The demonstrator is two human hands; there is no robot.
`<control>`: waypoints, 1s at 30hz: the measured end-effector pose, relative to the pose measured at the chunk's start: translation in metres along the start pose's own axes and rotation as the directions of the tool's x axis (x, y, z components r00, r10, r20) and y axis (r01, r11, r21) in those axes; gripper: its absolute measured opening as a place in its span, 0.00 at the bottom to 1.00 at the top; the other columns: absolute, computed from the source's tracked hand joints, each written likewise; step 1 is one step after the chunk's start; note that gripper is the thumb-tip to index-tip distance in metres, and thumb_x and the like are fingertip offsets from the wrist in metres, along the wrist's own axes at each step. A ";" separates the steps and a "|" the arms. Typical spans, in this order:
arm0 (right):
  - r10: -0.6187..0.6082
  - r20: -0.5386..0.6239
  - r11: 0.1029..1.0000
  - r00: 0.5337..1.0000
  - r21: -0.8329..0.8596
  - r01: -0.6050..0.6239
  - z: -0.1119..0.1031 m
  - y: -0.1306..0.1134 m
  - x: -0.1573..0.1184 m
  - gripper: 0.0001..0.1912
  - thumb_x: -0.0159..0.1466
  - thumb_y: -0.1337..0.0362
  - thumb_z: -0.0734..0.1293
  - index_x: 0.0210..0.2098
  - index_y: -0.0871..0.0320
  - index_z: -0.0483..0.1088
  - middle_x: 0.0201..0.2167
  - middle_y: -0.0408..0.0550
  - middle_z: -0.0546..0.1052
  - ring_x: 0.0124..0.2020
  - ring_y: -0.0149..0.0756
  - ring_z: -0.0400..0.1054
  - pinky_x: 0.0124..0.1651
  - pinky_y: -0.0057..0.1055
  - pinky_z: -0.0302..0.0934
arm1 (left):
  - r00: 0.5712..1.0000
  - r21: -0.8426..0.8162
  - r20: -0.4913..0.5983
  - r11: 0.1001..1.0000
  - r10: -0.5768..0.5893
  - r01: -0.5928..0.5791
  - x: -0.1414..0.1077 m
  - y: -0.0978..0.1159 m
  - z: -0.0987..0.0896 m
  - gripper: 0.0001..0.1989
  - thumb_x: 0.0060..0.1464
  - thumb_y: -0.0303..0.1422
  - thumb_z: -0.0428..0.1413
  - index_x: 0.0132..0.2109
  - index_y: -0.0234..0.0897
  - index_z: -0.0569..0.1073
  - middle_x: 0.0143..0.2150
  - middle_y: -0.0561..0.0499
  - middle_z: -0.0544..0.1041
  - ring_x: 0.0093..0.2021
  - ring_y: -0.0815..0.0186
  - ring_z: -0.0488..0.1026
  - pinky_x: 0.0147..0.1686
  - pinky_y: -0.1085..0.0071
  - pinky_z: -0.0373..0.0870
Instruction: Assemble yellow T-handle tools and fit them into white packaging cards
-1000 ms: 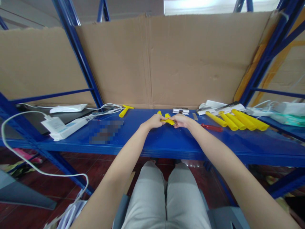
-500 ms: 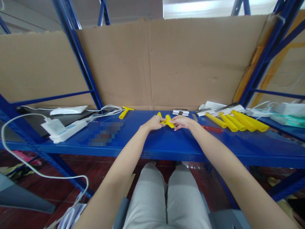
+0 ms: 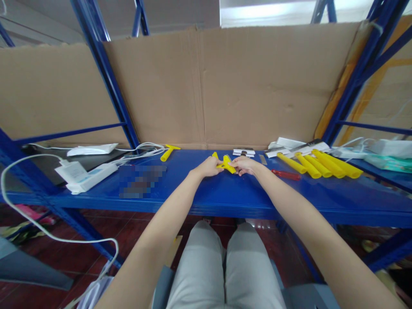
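A yellow T-shaped scraper (image 3: pixel 229 165) is held just above the blue shelf (image 3: pixel 225 193). My left hand (image 3: pixel 210 166) is closed round its left part, hiding most of that side. At the other end, the fingers of my right hand (image 3: pixel 242 165) pinch the wide yellow piece. Whether something small sits between those right fingers cannot be made out. Another yellow T-shaped scraper (image 3: pixel 169 152) lies at the back left. Just behind my right hand are white packets with a dark clip-like part (image 3: pixel 243 152). A small flat metallic strip (image 3: pixel 263 159) lies to its right.
To the right lie a red-handled tool (image 3: pixel 286 174) and several yellow tubular handles (image 3: pixel 320 165), with white packets (image 3: pixel 286 146) behind. A white power strip (image 3: pixel 92 178) with cables sits left, near a blurred patch (image 3: pixel 141 181). A cardboard sheet (image 3: pixel 257 86) stands behind.
The fingers of my right hand have shifted slightly at the scraper's end. My left hand keeps its hold, and the other things lie where they were.
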State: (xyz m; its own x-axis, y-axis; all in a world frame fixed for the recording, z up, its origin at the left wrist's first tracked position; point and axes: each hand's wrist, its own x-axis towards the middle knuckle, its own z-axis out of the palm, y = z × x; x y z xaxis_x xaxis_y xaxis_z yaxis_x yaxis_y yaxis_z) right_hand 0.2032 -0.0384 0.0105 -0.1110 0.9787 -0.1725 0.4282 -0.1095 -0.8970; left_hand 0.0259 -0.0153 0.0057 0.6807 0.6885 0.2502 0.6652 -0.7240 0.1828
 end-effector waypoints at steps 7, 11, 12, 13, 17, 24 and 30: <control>0.009 -0.010 1.000 1.000 0.001 -0.009 0.002 -0.001 -0.001 0.13 0.64 0.70 0.64 0.23 0.60 0.62 0.12 0.38 0.63 0.14 0.24 0.57 0.18 0.21 0.54 | 0.997 -0.011 -0.062 0.999 -0.035 0.034 0.000 0.003 0.002 0.14 0.50 0.28 0.56 0.44 0.29 0.77 0.40 0.44 0.79 0.36 0.63 0.73 0.40 0.70 0.66; -0.001 0.012 1.000 1.000 0.021 0.001 0.001 -0.001 -0.001 0.11 0.63 0.69 0.66 0.24 0.60 0.63 0.13 0.38 0.65 0.15 0.24 0.58 0.19 0.21 0.55 | 0.995 -0.071 -0.087 0.997 -0.042 0.035 -0.002 0.004 0.001 0.23 0.49 0.26 0.57 0.54 0.31 0.73 0.46 0.44 0.79 0.39 0.63 0.74 0.42 0.70 0.67; -0.002 0.018 1.000 1.000 0.023 0.002 0.000 -0.001 -0.001 0.11 0.62 0.69 0.66 0.25 0.60 0.64 0.14 0.39 0.66 0.16 0.24 0.59 0.19 0.21 0.55 | 0.997 -0.077 -0.071 0.997 -0.028 0.022 -0.002 0.004 0.001 0.23 0.50 0.26 0.56 0.54 0.33 0.73 0.45 0.46 0.79 0.37 0.65 0.74 0.42 0.70 0.67; -0.004 0.021 1.000 1.000 0.024 0.003 0.000 -0.001 -0.002 0.10 0.62 0.69 0.67 0.25 0.60 0.64 0.14 0.39 0.66 0.16 0.24 0.59 0.19 0.21 0.56 | 0.999 -0.078 -0.052 0.997 -0.013 0.009 -0.003 0.004 0.000 0.22 0.50 0.25 0.56 0.54 0.35 0.74 0.44 0.48 0.80 0.35 0.66 0.74 0.41 0.71 0.67; -0.002 0.017 1.000 1.000 0.011 0.001 0.000 -0.002 -0.002 0.12 0.62 0.68 0.67 0.24 0.60 0.63 0.13 0.38 0.65 0.16 0.24 0.59 0.19 0.21 0.55 | 1.000 -0.059 -0.014 0.998 0.013 -0.013 -0.002 0.001 0.000 0.21 0.50 0.25 0.54 0.53 0.37 0.76 0.42 0.48 0.81 0.30 0.68 0.72 0.39 0.71 0.67; -0.005 0.054 1.000 0.999 0.012 0.005 -0.002 -0.002 -0.003 0.13 0.60 0.64 0.70 0.24 0.59 0.62 0.14 0.39 0.66 0.16 0.24 0.60 0.19 0.20 0.55 | 1.000 -0.037 -0.009 0.999 0.018 -0.018 -0.001 0.002 -0.001 0.21 0.50 0.25 0.54 0.52 0.36 0.76 0.45 0.47 0.80 0.33 0.67 0.73 0.39 0.72 0.67; -0.006 0.058 1.000 0.998 0.016 0.006 -0.004 -0.002 -0.003 0.13 0.60 0.65 0.70 0.24 0.60 0.62 0.14 0.39 0.68 0.15 0.23 0.60 0.19 0.19 0.56 | 0.999 -0.058 -0.041 0.998 0.035 -0.038 -0.004 0.004 0.000 0.22 0.51 0.25 0.54 0.54 0.37 0.74 0.47 0.48 0.79 0.36 0.66 0.75 0.42 0.71 0.68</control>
State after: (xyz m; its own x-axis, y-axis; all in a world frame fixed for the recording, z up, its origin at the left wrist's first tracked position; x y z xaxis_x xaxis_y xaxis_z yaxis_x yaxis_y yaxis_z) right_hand 0.2065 -0.0406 0.0143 -0.1658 0.9677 -0.1901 0.4129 -0.1070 -0.9045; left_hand 0.0259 -0.0204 0.0053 0.6907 0.6602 0.2950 0.6202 -0.7506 0.2278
